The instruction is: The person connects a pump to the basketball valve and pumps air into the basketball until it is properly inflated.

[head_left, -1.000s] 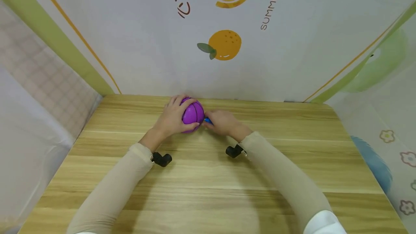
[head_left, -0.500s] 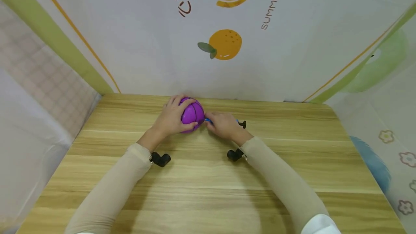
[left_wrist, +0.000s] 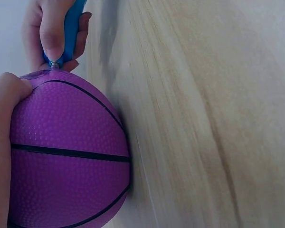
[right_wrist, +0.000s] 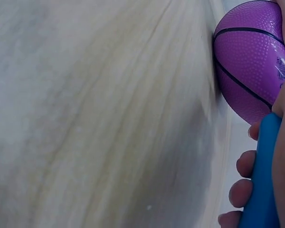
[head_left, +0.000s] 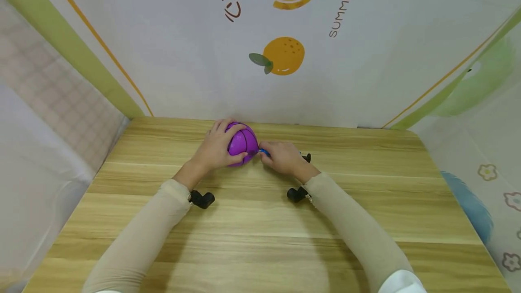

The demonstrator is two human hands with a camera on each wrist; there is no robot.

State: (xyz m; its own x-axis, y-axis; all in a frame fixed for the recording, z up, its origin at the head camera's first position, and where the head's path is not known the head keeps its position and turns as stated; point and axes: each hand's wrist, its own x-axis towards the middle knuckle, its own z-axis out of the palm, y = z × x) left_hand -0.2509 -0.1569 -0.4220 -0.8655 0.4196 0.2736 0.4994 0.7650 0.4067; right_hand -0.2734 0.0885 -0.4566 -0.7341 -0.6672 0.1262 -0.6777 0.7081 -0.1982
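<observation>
A purple toy basketball (head_left: 243,144) with black lines rests on the table, and my left hand (head_left: 213,146) grips it from the left, thumb on the near side and fingers over the top. My right hand (head_left: 282,157) is wrapped round a blue ball pump (right_wrist: 266,175) at the ball's right side. The pump's black handle (head_left: 307,158) sticks out behind that hand. In the left wrist view a short metal tip (left_wrist: 54,65) meets the ball, whose skin is drawn out to a point there. How deep the tip sits is hidden.
The wood-grain table (head_left: 260,248) extends in front of and beside both hands. Just behind the ball hangs a white curtain (head_left: 183,58) with orange prints. Black wrist-camera mounts (head_left: 202,200) project inward from both wrists.
My right hand has shifted slightly right with the pump, whose black handle has come into view. The ball's right side now stretches toward the pump tip. My left hand stays in place.
</observation>
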